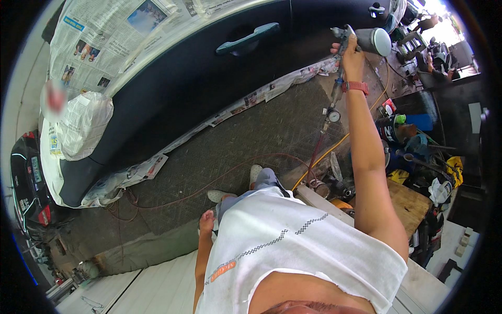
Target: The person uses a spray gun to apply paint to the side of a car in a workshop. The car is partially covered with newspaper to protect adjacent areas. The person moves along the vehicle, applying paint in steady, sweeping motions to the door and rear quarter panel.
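Spray gun raised at upper right, near the dark car door.
Your right hand [351, 55] clenches the spray gun [361, 41]; its hose [334, 149] could snag the bench clutter, jerking paint across the car door [209, 78]. Your left hand [207, 222] hangs low, grasping nothing.

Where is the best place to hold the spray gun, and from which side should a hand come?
Grip the spray gun by its handle below the cup, coming from behind, as the right hand does; the hose hangs beneath and the nozzle faces the car door.

open mat [251, 136], car door [198, 78] beyond
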### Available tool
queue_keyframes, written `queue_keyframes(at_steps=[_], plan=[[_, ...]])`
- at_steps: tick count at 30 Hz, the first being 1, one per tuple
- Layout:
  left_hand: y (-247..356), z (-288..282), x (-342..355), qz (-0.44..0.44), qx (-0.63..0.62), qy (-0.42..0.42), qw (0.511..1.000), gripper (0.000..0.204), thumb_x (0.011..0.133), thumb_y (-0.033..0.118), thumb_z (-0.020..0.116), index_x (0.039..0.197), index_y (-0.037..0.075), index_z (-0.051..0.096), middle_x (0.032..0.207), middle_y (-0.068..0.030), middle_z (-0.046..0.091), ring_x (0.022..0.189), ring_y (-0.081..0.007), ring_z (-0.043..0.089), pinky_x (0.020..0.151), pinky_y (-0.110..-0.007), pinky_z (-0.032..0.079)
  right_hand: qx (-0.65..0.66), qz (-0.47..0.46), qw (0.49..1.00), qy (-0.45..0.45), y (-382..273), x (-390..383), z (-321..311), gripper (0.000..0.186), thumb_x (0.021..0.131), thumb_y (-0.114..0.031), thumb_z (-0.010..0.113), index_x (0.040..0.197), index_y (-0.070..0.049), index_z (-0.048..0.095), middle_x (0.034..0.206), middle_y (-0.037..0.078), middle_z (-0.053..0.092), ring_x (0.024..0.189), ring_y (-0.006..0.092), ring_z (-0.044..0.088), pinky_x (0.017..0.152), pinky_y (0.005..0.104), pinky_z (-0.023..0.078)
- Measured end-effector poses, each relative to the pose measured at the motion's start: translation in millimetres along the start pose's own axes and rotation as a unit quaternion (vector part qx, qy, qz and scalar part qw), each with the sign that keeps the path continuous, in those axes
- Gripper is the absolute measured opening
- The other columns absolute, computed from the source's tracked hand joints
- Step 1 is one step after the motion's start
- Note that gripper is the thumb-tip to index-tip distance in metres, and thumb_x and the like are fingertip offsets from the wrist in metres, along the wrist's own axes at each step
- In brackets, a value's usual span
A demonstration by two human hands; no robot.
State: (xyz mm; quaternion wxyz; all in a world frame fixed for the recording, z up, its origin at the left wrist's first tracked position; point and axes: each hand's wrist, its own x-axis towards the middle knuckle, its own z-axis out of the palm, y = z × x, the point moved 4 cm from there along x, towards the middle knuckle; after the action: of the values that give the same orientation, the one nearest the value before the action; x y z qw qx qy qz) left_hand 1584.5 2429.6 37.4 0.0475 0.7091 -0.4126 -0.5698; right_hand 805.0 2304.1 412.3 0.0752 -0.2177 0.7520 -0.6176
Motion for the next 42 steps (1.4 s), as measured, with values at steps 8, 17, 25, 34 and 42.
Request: queue_keyframes(at_steps=[8, 17, 25, 34, 42], plan=[[38.4, 1.1, -10.8, 0.009, 0.063, -0.006, 0.998, 0.049, 0.101, 0.035, 0.063, 0.134, -0.001, 0.059, 0.115, -0.0109, 0.07, 0.096, -0.0188, 0.067, 0.087, -0.034, 0.054, 0.212, 0.125, 0.941, -0.231, -12.3, -128.3, 45.0, 0.053, 0.106, -0.048, 0.046, 0.118, -0.001, 0.066, 0.091, 0.009, 0.074, 0.066, 0.0146, 0.069, 0.046, 0.0268, 0.048], [56.0, -0.5, -1.0, 0.107, 0.144, -0.028, 0.983, 0.058, 0.1, 0.042, 0.065, 0.135, -0.003, 0.058, 0.113, -0.0102, 0.069, 0.095, -0.0164, 0.064, 0.083, -0.031, 0.055, -0.004, 0.029, 0.973, -0.229, 125.5, -242.1, 89.6, 0.044, 0.107, -0.032, 0.05, 0.09, 0.003, 0.071, 0.079, 0.009, 0.072, 0.069, 0.0153, 0.065, 0.065, 0.0329, 0.053], [-24.2, -31.1, 34.0, 0.081, -0.048, -0.084, 0.992, 0.056, 0.098, 0.043, 0.066, 0.133, -0.002, 0.059, 0.105, -0.0064, 0.069, 0.085, -0.0134, 0.063, 0.077, -0.03, 0.055, -0.003, -0.03, 0.816, -0.578, 78.4, -368.1, 153.2, 0.059, 0.099, -0.054, 0.056, 0.123, -0.001, 0.067, 0.094, 0.028, 0.071, 0.089, 0.0447, 0.069, 0.083, 0.0483, 0.056], [-14.1, -34.4, 9.4, 0.099, 0.057, 0.078, 0.99, 0.049, 0.096, 0.04, 0.065, 0.128, 0.002, 0.064, 0.119, -0.0166, 0.072, 0.113, -0.0289, 0.067, 0.096, -0.036, 0.051, 0.018, -0.132, 0.752, -0.645, 38.2, -444.3, 198.6, 0.05, 0.098, -0.034, 0.065, 0.138, -0.006, 0.059, 0.13, 0.024, 0.064, 0.12, 0.0365, 0.063, 0.1, 0.0426, 0.049], [-102.0, -60.8, 23.9, -0.052, -0.108, 0.104, 0.987, 0.052, 0.096, 0.04, 0.067, 0.132, 0.003, 0.063, 0.123, -0.0171, 0.07, 0.115, -0.0251, 0.067, 0.099, -0.034, 0.05, 0.002, 0.004, 0.712, -0.703, 39.2, -491.5, 275.6, 0.046, 0.106, -0.019, 0.053, 0.149, -0.002, 0.048, 0.11, 0.014, 0.072, 0.092, 0.016, 0.068, 0.086, 0.0316, 0.055]])
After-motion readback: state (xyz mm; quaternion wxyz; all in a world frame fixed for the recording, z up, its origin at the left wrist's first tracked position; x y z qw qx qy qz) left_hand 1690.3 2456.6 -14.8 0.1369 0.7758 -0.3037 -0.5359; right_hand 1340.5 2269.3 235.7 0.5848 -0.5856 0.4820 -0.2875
